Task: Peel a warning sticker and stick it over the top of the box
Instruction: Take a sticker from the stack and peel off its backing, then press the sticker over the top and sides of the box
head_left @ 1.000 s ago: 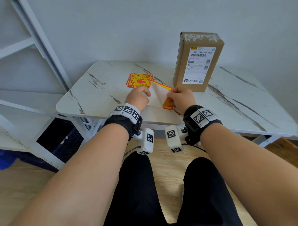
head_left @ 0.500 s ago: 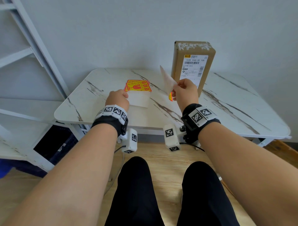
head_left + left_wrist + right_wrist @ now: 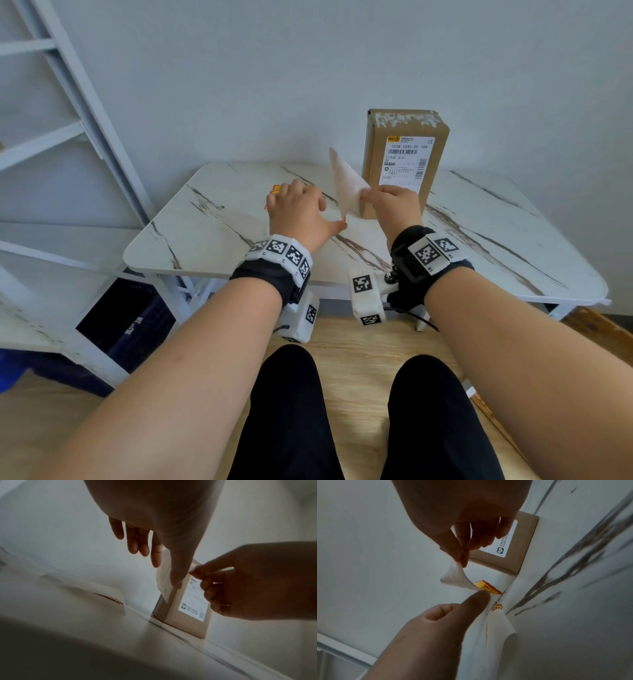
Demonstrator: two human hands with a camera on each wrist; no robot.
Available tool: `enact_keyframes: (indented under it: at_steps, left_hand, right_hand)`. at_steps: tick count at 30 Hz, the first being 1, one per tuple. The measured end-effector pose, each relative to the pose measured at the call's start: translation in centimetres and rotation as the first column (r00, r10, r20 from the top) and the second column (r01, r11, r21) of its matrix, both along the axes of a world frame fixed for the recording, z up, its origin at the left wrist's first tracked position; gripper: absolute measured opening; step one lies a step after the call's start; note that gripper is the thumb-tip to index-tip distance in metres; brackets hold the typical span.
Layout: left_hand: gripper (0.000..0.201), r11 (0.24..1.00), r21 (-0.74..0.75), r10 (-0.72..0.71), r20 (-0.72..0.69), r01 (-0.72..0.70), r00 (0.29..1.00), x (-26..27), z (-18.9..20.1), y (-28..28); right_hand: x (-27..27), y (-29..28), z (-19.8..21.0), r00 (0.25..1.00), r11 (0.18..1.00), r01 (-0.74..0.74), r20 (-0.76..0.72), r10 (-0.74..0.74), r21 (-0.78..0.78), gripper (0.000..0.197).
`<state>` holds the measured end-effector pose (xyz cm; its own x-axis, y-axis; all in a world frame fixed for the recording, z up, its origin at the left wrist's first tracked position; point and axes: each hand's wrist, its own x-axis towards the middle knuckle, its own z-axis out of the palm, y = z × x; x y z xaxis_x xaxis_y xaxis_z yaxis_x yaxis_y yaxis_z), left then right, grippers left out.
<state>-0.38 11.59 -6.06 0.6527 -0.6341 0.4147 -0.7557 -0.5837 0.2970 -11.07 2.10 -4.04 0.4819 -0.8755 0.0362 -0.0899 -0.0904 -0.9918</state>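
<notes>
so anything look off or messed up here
Two small things. The peeled sticker pinched by the right hand curls instead of hanging flat, its lower corner touching the left hand's thumb. The box top carries ragged white tape residue. A curled backing sheet lies loose on the table.

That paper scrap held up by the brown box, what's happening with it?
A person is partway through labelling. Their right hand pinches a peeled red-and-yellow warning sticker, pale back showing, in the air before the upright brown cardboard box. The left hand, fingers straight, touches the sticker's lower corner with its thumb. The peeled white backing sheet lies on the white marble-patterned table. Nothing is on the box top yet.
</notes>
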Motion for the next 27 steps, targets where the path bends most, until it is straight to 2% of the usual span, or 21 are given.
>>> enact_keyframes:
  at_steps: [2, 6, 8, 11, 13, 15, 17, 19, 21, 23, 25, 27]
  left_hand:
    - [0.053, 1.0, 0.003, 0.002, 0.066, -0.002, 0.998, -0.7, -0.3, -0.3]
    - [0.052, 0.998, -0.059, 0.001, 0.109, 0.006, 0.994, -1.2, -0.2, -0.6]
    - [0.043, 0.997, -0.069, -0.016, 0.117, 0.024, 0.993, -1.2, 0.0, -0.6]
    - [0.02, 0.995, -0.081, -0.042, 0.114, 0.052, 0.993, -1.0, 0.5, -0.4]
    - [0.015, 0.994, -0.102, -0.035, 0.098, 0.045, 0.995, -0.8, 0.9, -0.2]
    - [0.014, 0.991, -0.132, -0.002, 0.038, 0.006, 0.999, -0.5, 1.4, 0.1]
    - [0.017, 0.982, -0.183, 0.032, -0.118, -0.053, 0.993, 0.0, 2.1, 0.5]
    - [0.017, 0.951, -0.292, -0.008, -0.338, -0.097, 0.941, 0.4, 3.0, 0.7]
    - [0.021, 0.9, -0.413, -0.096, -0.494, -0.136, 0.864, 0.3, 4.1, 0.9]
    - [0.023, 0.875, -0.459, -0.143, -0.549, -0.154, 0.824, 0.1, 5.2, 0.9]
    - [0.026, 0.864, -0.484, -0.193, -0.566, -0.135, 0.801, -0.4, 6.4, 0.9]
    - [0.026, 0.845, -0.525, -0.258, -0.566, -0.101, 0.783, -0.7, 7.2, 0.6]
  right_hand:
    - [-0.2, 0.1, 0.0, 1.0, 0.999, -0.005, -0.001, 0.005, 0.041, 0.012]
    - [-0.4, 0.2, -0.1, 1.0, 0.997, -0.004, 0.014, 0.002, 0.077, 0.014]
    - [-0.5, 0.2, 0.0, 1.0, 0.997, -0.004, 0.021, 0.003, 0.079, 0.011]
    - [-0.7, 0.2, 0.2, 0.999, 0.998, -0.022, 0.037, 0.019, 0.059, 0.017]
    - [-0.9, 0.3, 0.5, 0.998, 0.997, -0.048, 0.045, 0.046, 0.054, 0.018]
    - [-1.2, 0.3, 0.9, 0.996, 0.997, -0.074, 0.051, 0.072, 0.038, 0.019]
    - [-1.3, 0.1, 1.3, 0.995, 0.997, -0.08, 0.055, 0.079, 0.012, 0.016]
    - [-1.4, -0.1, 1.5, 0.996, 0.997, -0.073, 0.04, 0.074, -0.017, 0.007]
    - [-1.2, -0.3, 1.7, 0.998, 0.996, -0.061, 0.026, 0.063, -0.063, 0.01]
    - [-0.8, -0.5, 2.0, 0.999, 0.995, -0.04, 0.028, 0.042, -0.093, 0.012]
    - [-0.5, -0.3, 2.6, 0.999, 0.994, -0.021, 0.034, 0.025, -0.111, 0.008]
    - [-0.2, -0.3, 3.2, 0.999, 0.992, 0.014, 0.054, -0.008, -0.124, 0.013]
